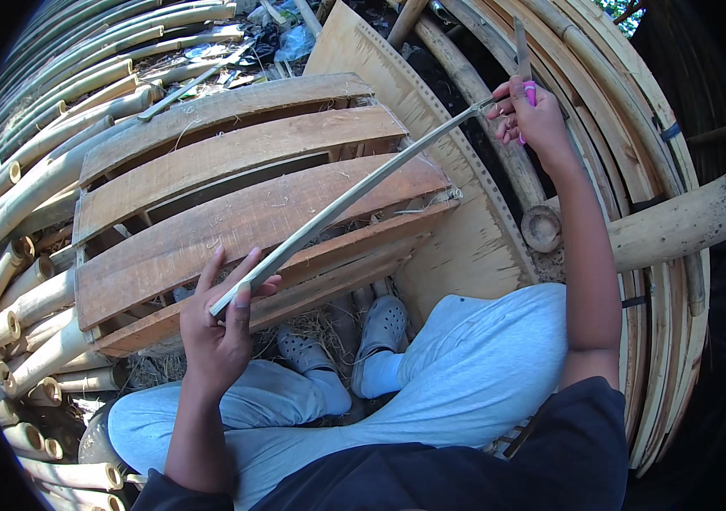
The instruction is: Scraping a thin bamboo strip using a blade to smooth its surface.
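Observation:
A long thin bamboo strip (354, 198) runs from lower left to upper right above a wooden slatted pallet (235, 213). My left hand (222, 328) holds the strip's near end between thumb and fingers. My right hand (533, 115) is at the strip's far end, gripping a knife with a pink handle (529, 89); the blade points up and away. The knife meets the strip's tip.
Stacked bamboo poles (31, 196) lie to the left, cut ends facing me. Split bamboo slats (627, 128) and a plywood sheet (456, 221) lie to the right, with a thick bamboo pole (669, 226) across them. My legs and grey clogs (380, 328) rest under the pallet's edge.

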Action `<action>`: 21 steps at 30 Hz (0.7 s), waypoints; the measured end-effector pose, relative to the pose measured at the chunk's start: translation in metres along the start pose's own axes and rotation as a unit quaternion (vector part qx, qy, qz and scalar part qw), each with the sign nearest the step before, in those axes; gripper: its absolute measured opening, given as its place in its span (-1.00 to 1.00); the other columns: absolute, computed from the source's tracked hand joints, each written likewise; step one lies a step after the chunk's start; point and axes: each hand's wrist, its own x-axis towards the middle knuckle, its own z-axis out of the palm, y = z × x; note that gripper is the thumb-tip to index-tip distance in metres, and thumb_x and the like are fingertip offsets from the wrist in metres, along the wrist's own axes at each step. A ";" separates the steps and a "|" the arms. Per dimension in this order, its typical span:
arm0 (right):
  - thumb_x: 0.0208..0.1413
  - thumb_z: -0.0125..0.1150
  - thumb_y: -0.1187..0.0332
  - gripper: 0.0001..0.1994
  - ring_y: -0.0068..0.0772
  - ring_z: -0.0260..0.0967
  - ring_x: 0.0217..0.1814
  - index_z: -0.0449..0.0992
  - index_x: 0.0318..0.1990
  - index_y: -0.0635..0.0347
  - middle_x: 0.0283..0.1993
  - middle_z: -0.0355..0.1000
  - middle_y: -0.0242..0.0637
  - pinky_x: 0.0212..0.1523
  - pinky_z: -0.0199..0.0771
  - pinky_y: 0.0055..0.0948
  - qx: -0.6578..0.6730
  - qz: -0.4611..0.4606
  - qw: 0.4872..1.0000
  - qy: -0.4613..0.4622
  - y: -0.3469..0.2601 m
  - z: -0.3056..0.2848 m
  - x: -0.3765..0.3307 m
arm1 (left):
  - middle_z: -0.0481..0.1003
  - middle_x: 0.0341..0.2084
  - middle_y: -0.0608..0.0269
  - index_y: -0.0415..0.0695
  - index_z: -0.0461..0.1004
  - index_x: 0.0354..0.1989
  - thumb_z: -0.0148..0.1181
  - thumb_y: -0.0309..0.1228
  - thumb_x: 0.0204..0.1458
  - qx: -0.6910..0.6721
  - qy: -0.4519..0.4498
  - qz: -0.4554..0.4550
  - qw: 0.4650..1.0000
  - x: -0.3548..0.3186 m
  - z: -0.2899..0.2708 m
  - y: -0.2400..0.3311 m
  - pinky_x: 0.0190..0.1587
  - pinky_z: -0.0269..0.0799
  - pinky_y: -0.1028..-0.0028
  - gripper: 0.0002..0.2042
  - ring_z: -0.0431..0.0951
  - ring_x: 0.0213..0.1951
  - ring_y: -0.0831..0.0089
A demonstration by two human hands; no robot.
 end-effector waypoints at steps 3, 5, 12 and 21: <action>0.37 -0.02 -0.03 -0.53 -0.25 0.53 -0.48 0.47 -0.15 0.31 -0.44 0.52 -0.07 -0.45 0.45 -0.22 -0.251 -0.181 0.943 0.127 0.020 -0.019 0.013 | 0.68 -0.29 0.13 -0.30 0.51 0.10 -0.10 -0.31 0.35 -0.005 0.008 0.009 1.000 0.001 0.001 -0.001 0.42 0.01 -0.01 -0.63 0.65 -0.02 0.26; 0.37 0.00 0.01 -0.55 -0.10 0.54 -0.37 0.46 -0.14 0.32 -0.39 0.52 0.00 -0.32 0.44 -0.13 -0.331 -0.144 0.923 0.136 0.007 -0.023 0.001 | 0.68 -0.28 0.13 -0.31 0.53 0.08 -0.10 -0.30 0.35 -0.005 0.013 0.012 1.000 0.001 0.002 -0.003 0.41 0.03 -0.01 -0.63 0.65 -0.02 0.26; 0.36 -0.03 0.23 -0.70 0.23 0.46 -0.08 0.41 -0.07 0.37 -0.18 0.50 0.17 -0.07 0.41 -0.03 -0.296 -0.079 0.951 -0.030 -0.011 0.027 -0.047 | 0.67 -0.25 0.01 -0.38 0.55 -0.02 -0.15 -0.14 0.39 -0.003 0.082 -0.006 0.997 -0.007 -0.008 -0.007 0.25 0.29 0.30 -0.51 0.61 -0.04 0.38; 0.32 -0.05 0.35 -0.82 0.31 0.46 -0.30 0.32 -0.22 0.33 -0.43 0.47 0.22 -0.31 0.43 0.18 -0.457 -0.126 0.880 -0.011 0.031 0.070 -0.037 | 0.65 -0.25 0.02 -0.32 0.53 -0.10 -0.05 -0.10 0.36 -0.148 0.230 -0.115 0.955 -0.002 -0.029 -0.017 -0.26 0.44 0.54 -0.56 0.57 -0.39 0.52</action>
